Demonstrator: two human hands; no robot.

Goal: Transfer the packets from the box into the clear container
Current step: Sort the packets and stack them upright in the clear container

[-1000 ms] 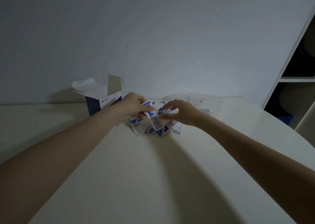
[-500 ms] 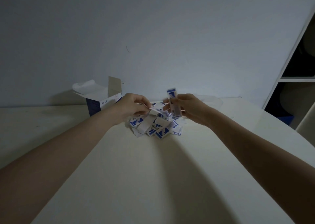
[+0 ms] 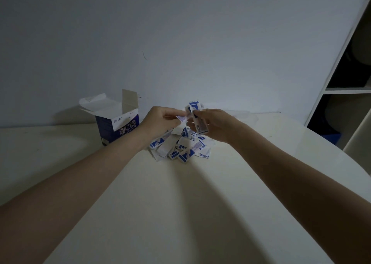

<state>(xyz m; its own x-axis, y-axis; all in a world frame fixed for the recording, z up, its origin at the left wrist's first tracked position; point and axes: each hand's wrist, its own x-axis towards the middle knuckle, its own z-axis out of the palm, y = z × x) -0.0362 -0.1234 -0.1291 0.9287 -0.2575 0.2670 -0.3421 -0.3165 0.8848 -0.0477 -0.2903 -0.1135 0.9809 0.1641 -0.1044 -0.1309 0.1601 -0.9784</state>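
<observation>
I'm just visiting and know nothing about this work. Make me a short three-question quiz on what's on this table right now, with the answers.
1. True or false: the blue box stands with its top flaps open.
2. Where is the heap of packets? A) in the box B) on the table C) on the shelf
3. Which hand holds a stack of packets upright?

Key:
1. True.
2. B, in front of both hands, right of the box.
3. The right hand; the left hand pinches a single packet beside it.
</observation>
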